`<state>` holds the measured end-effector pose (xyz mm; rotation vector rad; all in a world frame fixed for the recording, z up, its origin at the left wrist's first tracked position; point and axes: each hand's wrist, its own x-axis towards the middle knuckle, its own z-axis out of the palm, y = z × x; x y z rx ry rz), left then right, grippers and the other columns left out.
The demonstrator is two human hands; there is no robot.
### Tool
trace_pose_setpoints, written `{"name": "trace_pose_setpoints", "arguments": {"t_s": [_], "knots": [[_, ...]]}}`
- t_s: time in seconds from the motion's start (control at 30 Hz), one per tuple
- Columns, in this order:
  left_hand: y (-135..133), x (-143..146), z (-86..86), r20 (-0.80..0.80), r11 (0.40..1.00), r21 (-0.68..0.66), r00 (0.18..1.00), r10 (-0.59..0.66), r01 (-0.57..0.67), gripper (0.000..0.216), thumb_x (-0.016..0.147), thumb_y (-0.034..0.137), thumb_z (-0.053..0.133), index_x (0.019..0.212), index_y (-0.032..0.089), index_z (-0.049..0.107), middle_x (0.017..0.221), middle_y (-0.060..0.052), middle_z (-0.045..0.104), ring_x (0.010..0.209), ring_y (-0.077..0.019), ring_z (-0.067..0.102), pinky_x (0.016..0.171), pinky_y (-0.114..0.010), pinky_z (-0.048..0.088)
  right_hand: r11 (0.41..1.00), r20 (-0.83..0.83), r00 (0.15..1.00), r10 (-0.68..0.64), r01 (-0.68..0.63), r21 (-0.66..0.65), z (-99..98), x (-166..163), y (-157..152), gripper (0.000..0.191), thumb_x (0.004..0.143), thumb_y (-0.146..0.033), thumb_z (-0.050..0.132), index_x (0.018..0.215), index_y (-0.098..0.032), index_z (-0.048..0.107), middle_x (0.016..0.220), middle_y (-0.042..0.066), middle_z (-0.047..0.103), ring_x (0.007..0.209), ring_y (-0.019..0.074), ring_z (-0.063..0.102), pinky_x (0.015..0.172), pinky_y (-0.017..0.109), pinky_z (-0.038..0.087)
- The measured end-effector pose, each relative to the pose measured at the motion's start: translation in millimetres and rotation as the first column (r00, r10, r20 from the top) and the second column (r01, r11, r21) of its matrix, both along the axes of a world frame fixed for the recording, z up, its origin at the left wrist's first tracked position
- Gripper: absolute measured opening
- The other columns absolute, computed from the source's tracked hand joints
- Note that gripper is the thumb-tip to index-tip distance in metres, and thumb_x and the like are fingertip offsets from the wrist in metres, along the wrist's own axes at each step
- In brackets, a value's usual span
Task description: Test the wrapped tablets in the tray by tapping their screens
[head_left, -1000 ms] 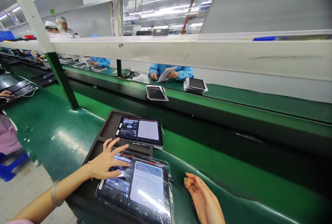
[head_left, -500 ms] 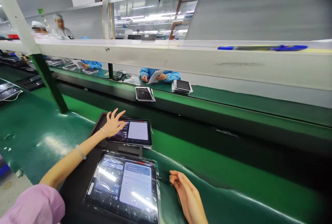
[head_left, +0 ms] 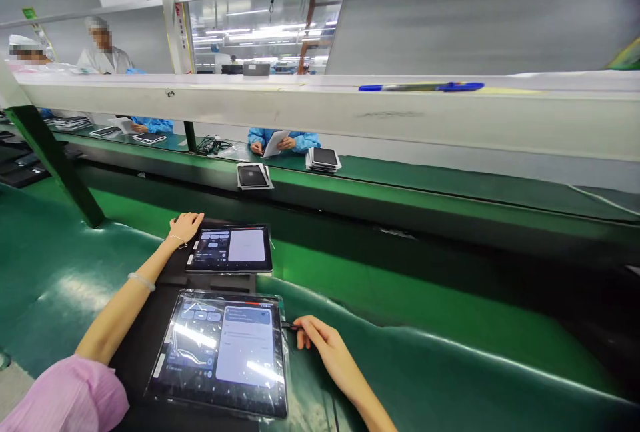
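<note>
A near tablet (head_left: pixel 245 352), its screen lit under glossy film, lies on a black tray (head_left: pixel 159 312). My right hand (head_left: pixel 325 345) is at this tablet's right edge, thumb and fingers pinched on the black cable plug (head_left: pixel 289 326) there. Beyond it, a second lit tablet (head_left: pixel 247 249) lies on the black holder. My left hand (head_left: pixel 185 227) rests at the upper left corner of that far tablet, fingers stretched over the black edge; their tips are partly hidden.
A white shelf beam (head_left: pixel 300 109) with a blue pen (head_left: pixel 425 87) crosses ahead. A green post (head_left: pixel 55 165) stands at left. Across the green belt, a person in blue sleeves (head_left: pixel 305 142) holds a white sheet near stacked tablets (head_left: pixel 323 159). Other people work farther left.
My left hand has moved from above the far tablet's screen to its upper left corner. My right hand has moved up to the near tablet's edge and pinches the plug. The view has shifted right.
</note>
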<state>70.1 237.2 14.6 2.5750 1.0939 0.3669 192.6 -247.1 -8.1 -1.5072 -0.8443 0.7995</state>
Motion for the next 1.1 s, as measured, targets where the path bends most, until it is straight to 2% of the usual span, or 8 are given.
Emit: {"name": "trace_pose_setpoints", "arguments": {"t_s": [0.1, 0.23, 0.37, 0.43, 0.53, 0.7, 0.97, 1.1], "knots": [[-9, 2, 0.7, 0.025, 0.999, -0.012, 0.999, -0.039, 0.040, 0.048, 0.108, 0.054, 0.037, 0.116, 0.018, 0.069, 0.124, -0.011, 0.067, 0.130, -0.0301, 0.052, 0.117, -0.062, 0.028, 0.993, 0.058, 0.993, 0.099, -0.095, -0.072, 12.2, -6, -2, 0.060, 0.101, -0.072, 0.056, 0.071, -0.020, 0.059, 0.071, 0.002, 0.058, 0.074, 0.0242, 0.052, 0.073, 0.033, 0.036], [-28, 7, 0.1, 0.038, 0.992, -0.028, 0.992, -0.119, 0.120, 0.049, 0.109, 0.054, 0.036, 0.114, 0.019, 0.070, 0.122, -0.010, 0.067, 0.128, -0.0287, 0.054, 0.117, -0.060, 0.029, 0.953, 0.010, 0.969, 0.248, -0.242, -0.180, 27.5, -17, -8, 0.062, 0.098, -0.073, 0.057, 0.065, -0.021, 0.048, 0.061, 0.000, 0.051, 0.067, 0.0219, 0.052, 0.066, 0.030, 0.034], [-41, 12, -2.6, 0.051, 0.990, -0.017, 0.989, -0.138, 0.139, 0.046, 0.109, 0.052, 0.038, 0.118, 0.020, 0.069, 0.126, -0.010, 0.066, 0.131, -0.0295, 0.052, 0.118, -0.062, 0.025, 0.877, -0.074, 0.914, 0.398, -0.403, -0.262, 45.9, -21, -19, 0.051, 0.097, -0.063, 0.060, 0.074, -0.018, 0.062, 0.061, 0.000, 0.058, 0.059, 0.0184, 0.048, 0.060, 0.028, 0.032], [-44, 13, -3.3, 0.052, 0.990, -0.016, 0.989, -0.138, 0.139, 0.043, 0.109, 0.050, 0.039, 0.120, 0.021, 0.068, 0.129, -0.010, 0.065, 0.133, -0.0298, 0.050, 0.119, -0.063, 0.022, 0.856, -0.084, 0.899, 0.430, -0.435, -0.280, 52.1, -22, -23, 0.046, 0.097, -0.059, 0.062, 0.080, -0.017, 0.068, 0.060, 0.000, 0.059, 0.054, 0.0166, 0.044, 0.057, 0.028, 0.030], [-44, 11, -2.8, 0.051, 0.989, -0.031, 0.989, -0.142, 0.144, 0.042, 0.109, 0.049, 0.038, 0.123, 0.021, 0.068, 0.133, -0.009, 0.063, 0.136, -0.0297, 0.047, 0.120, -0.063, 0.020, 0.877, -0.068, 0.915, 0.399, -0.402, -0.262, 50.9, -24, -23, 0.046, 0.096, -0.059, 0.063, 0.077, -0.017, 0.067, 0.056, -0.001, 0.055, 0.053, 0.0166, 0.042, 0.058, 0.028, 0.030], [-39, 7, -0.6, 0.048, 0.984, -0.061, 0.985, -0.167, 0.170, 0.042, 0.109, 0.049, 0.040, 0.127, 0.023, 0.067, 0.140, -0.009, 0.061, 0.140, -0.0293, 0.044, 0.122, -0.061, 0.019, 0.940, -0.086, 0.953, 0.290, -0.300, -0.159, 40.9, -29, -10, 0.056, 0.096, -0.071, 0.056, 0.077, -0.018, 0.060, 0.057, -0.001, 0.054, 0.055, 0.0175, 0.041, 0.062, 0.029, 0.031], [-38, 7, -1.8, 0.059, 0.983, -0.070, 0.984, -0.168, 0.172, 0.044, 0.108, 0.051, 0.040, 0.128, 0.023, 0.068, 0.141, -0.009, 0.060, 0.141, -0.0297, 0.043, 0.121, -0.062, 0.019, 0.974, -0.113, 0.972, 0.206, -0.215, -0.076, 76.1, -41, 15, 0.061, 0.093, -0.075, 0.061, 0.075, -0.017, 0.064, 0.053, 0.000, 0.054, 0.052, 0.0176, 0.040, 0.061, 0.029, 0.032], [-40, 7, -0.4, 0.067, 0.981, -0.077, 0.983, -0.173, 0.178, 0.043, 0.108, 0.050, 0.041, 0.127, 0.023, 0.067, 0.141, -0.009, 0.060, 0.141, -0.0298, 0.043, 0.122, -0.062, 0.017, 0.979, -0.108, 0.978, 0.177, -0.186, -0.081, 76.3, -41, 19, 0.062, 0.092, -0.076, 0.062, 0.073, -0.018, 0.064, 0.052, 0.001, 0.054, 0.052, 0.0179, 0.042, 0.062, 0.030, 0.032]]}}
